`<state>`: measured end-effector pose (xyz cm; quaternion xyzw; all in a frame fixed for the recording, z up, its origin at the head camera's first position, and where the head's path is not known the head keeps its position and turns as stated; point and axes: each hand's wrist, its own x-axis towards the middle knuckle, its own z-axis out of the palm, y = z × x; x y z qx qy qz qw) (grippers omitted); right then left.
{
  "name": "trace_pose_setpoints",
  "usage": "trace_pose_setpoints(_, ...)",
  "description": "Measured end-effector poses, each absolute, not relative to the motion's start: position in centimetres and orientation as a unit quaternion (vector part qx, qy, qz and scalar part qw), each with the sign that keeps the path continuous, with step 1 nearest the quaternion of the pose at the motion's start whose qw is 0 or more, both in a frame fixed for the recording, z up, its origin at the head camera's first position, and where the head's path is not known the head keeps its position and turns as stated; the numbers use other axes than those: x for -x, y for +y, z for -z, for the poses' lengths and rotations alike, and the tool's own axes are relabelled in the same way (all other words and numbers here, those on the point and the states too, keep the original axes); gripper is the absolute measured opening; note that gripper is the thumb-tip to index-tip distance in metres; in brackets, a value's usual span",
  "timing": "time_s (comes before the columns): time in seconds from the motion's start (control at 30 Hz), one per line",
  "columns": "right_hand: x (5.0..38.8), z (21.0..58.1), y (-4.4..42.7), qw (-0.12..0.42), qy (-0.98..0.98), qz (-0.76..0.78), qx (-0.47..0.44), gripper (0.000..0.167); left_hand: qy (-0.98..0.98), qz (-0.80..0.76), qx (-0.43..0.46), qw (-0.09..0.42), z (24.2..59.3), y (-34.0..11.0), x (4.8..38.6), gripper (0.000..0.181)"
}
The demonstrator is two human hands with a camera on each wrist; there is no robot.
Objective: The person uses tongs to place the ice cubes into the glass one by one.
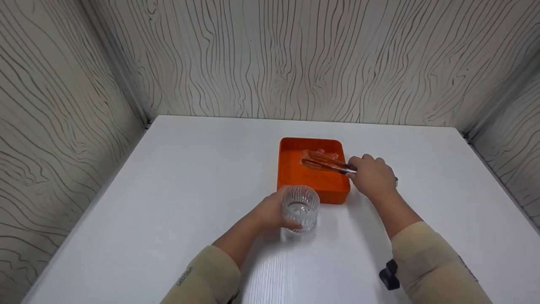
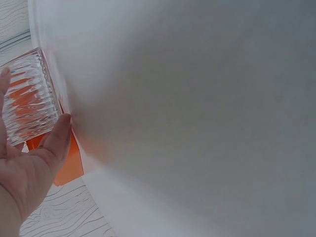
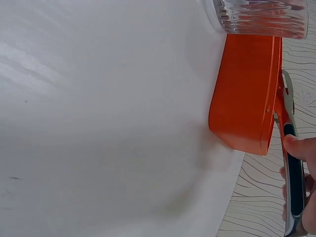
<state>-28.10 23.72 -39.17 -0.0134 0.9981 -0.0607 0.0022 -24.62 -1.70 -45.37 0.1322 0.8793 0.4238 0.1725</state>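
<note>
My left hand [image 1: 270, 211] holds a clear ribbed drinking glass [image 1: 307, 211] by its side, thumb toward the front. The glass stands upright just before an orange rectangular tray [image 1: 310, 179]. In the left wrist view, the fingers [image 2: 59, 136] lie along the ribbed wall of the glass [image 2: 32, 98]. My right hand [image 1: 374, 176] grips metal tongs [image 1: 337, 168] with dark handle inlays, seen closer in the right wrist view [image 3: 295, 182]. The tongs reach over the tray's right rim, their tips beside crumpled transparent pieces [image 1: 333, 155] inside. Whether the tips pinch a piece, I cannot tell.
A white table [image 1: 202, 177] lies beneath everything. Wood-grain patterned panels [image 1: 274, 59] stand at its back and both sides. A small black object [image 1: 389, 276] sits by the right sleeve.
</note>
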Motion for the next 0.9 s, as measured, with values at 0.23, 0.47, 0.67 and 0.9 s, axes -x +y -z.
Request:
trace_pose_setpoints(0.23, 28.5, 39.8, 23.7, 0.007, 0.999, 0.054, 0.007, 0.024, 0.885, -0.410, -0.137, 0.171, 45.3, -1.7, 24.7, 0.090)
trace_pose_setpoints(0.47, 28.7, 40.1, 23.5, 0.011, 0.999, 0.052, 0.010, 0.024, 0.886, -0.409, -0.133, 0.174, 45.3, -1.7, 24.7, 0.090)
trace_pose_setpoints(0.67, 29.0, 40.2, 23.4, 0.012, 0.999, 0.051, 0.010, 0.023, 0.884, -0.413, -0.129, 0.176, 45.3, -1.8, 24.6, 0.090)
trace_pose_setpoints(0.9, 29.2, 40.6, 23.1, 0.012, 0.999, 0.051, 0.006, 0.023, 0.882, -0.418, -0.126, 0.177, 45.4, -1.7, 24.6, 0.090)
